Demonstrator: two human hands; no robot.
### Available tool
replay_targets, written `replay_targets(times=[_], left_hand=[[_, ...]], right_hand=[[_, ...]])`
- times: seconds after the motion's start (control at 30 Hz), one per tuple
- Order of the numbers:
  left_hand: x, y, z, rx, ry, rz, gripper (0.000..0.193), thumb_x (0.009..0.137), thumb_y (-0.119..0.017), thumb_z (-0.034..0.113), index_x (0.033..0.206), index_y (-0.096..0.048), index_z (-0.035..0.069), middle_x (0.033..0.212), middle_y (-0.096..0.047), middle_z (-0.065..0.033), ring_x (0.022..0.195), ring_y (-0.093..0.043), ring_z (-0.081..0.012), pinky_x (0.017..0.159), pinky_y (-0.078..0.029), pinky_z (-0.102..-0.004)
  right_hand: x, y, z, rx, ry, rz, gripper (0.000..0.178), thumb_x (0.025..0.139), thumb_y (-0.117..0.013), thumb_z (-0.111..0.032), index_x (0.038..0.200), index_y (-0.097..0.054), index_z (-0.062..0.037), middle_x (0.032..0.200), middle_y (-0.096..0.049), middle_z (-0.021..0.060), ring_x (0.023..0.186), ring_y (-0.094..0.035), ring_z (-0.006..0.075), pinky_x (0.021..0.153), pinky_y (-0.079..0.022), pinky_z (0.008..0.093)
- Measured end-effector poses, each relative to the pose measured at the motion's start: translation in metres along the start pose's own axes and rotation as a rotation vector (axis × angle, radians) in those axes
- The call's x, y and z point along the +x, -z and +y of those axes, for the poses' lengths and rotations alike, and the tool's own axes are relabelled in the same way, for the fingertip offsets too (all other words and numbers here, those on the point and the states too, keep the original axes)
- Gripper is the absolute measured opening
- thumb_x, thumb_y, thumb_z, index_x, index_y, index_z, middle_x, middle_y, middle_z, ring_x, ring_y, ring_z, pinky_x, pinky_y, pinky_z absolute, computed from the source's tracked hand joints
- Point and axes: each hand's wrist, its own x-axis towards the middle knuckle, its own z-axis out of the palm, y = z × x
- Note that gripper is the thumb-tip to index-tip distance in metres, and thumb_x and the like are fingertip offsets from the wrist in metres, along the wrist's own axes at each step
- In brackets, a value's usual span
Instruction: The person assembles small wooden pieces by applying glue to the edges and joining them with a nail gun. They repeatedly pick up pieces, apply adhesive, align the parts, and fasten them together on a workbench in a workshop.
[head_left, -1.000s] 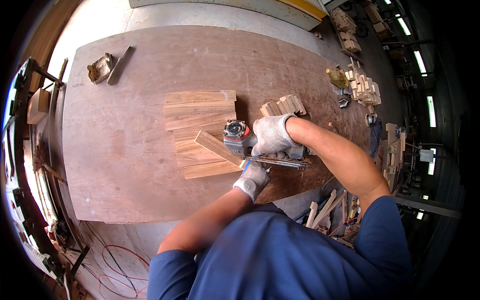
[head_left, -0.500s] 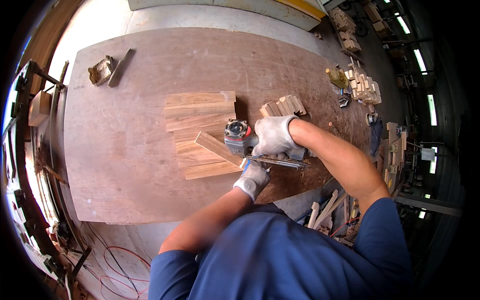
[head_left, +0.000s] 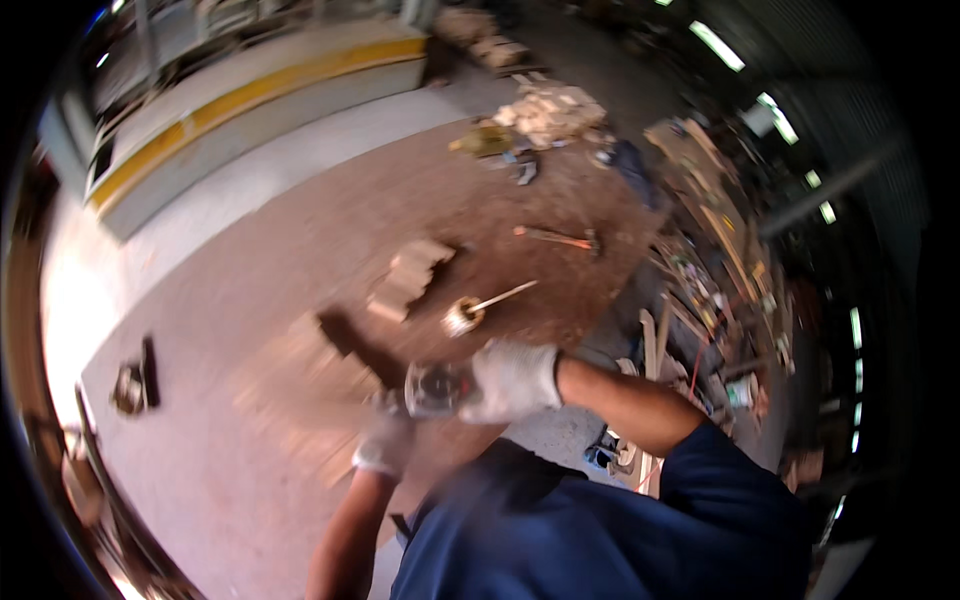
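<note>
My gloved right hand (head_left: 515,382) is closed round a dark power tool with a round head, which looks like an air nailer (head_left: 438,388). Beside the tool's left side is my gloved left hand (head_left: 387,440), smeared by motion, so I cannot make out its fingers or whether they hold anything. Under and beyond that hand lie the flat wooden boards (head_left: 315,385), set side by side and also blurred. A small group of wood blocks (head_left: 408,280) rests farther off. Nearer the nailer stands a small pot (head_left: 462,317) with a pale stick leaning out of it.
A hammer (head_left: 555,237) with an orange handle lies on the brown worktable (head_left: 280,250). A heap of pale wood pieces (head_left: 555,112) and a yellowish bag (head_left: 485,141) are at its far end. Scrap wood (head_left: 655,340) is piled off the right side. A small tray (head_left: 128,388) sits at the left.
My view has swung to the right, bringing the hammer and the pot into sight. The wood strip my left hand held at the nailer can no longer be made out.
</note>
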Motion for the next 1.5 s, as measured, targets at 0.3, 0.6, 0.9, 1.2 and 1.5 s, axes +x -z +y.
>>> replay_targets(times=[0.3, 0.6, 0.9, 1.2, 1.5], left_hand=[[-0.008, -0.011, -0.028, 0.306, -0.242, 0.007, 0.043, 0.085, -0.064, 0.007, 0.128, -0.067, 0.011, 0.108, -0.066, -0.0127, 0.102, -0.062, -0.0342, 0.084, -0.054, -0.0468], [-0.002, 0.000, -0.021, 0.364, -0.180, -0.199, 0.064, 0.082, -0.066, 0.000, 0.144, -0.054, 0.006, 0.118, -0.064, -0.0176, 0.109, -0.061, -0.0378, 0.091, -0.057, -0.0466], [0.000, 0.006, -0.008, 0.356, -0.105, -0.244, 0.073, 0.074, -0.081, 0.007, 0.143, -0.057, 0.010, 0.123, -0.064, -0.0154, 0.114, -0.060, -0.0384, 0.094, -0.052, -0.0505], [-0.023, -0.007, -0.026, 0.383, -0.137, -0.061, 0.088, 0.076, -0.084, 0.014, 0.156, -0.047, 0.015, 0.119, -0.064, -0.0159, 0.112, -0.060, -0.0389, 0.093, -0.051, -0.0522], [-0.023, 0.010, -0.027, 0.001, 0.045, 0.053, 0.066, 0.084, -0.078, 0.015, 0.145, -0.055, 0.008, 0.136, -0.064, -0.0175, 0.128, -0.057, -0.0403, 0.110, -0.044, -0.0513]], right_hand=[[-0.053, -0.113, 0.156, 0.213, -0.387, 0.064, 0.040, 0.082, -0.071, -0.036, 0.098, -0.078, -0.0001, 0.099, -0.075, 0.0253, 0.099, -0.074, 0.0406, 0.088, -0.057, 0.0494], [0.017, -0.211, 0.308, 0.084, -0.699, 0.682, 0.022, 0.095, -0.059, -0.020, 0.100, -0.077, -0.0084, 0.096, -0.077, 0.0184, 0.088, -0.076, 0.0362, 0.076, -0.058, 0.0505], [0.066, -0.245, 0.302, 0.081, -0.696, 0.654, 0.024, 0.095, -0.058, -0.012, 0.116, -0.067, -0.0053, 0.103, -0.075, 0.0186, 0.092, -0.075, 0.0346, 0.077, -0.058, 0.0483], [0.028, -0.256, 0.237, 0.084, -0.292, 0.915, 0.059, 0.092, -0.066, -0.029, 0.144, -0.055, -0.0032, 0.123, -0.067, 0.0192, 0.112, -0.065, 0.0361, 0.092, -0.052, 0.0518], [0.001, -0.293, 0.153, 0.178, -0.200, 0.567, 0.058, 0.082, -0.077, -0.029, 0.132, -0.061, -0.0046, 0.132, -0.061, 0.0198, 0.122, -0.059, 0.0395, 0.105, -0.049, 0.0489]])
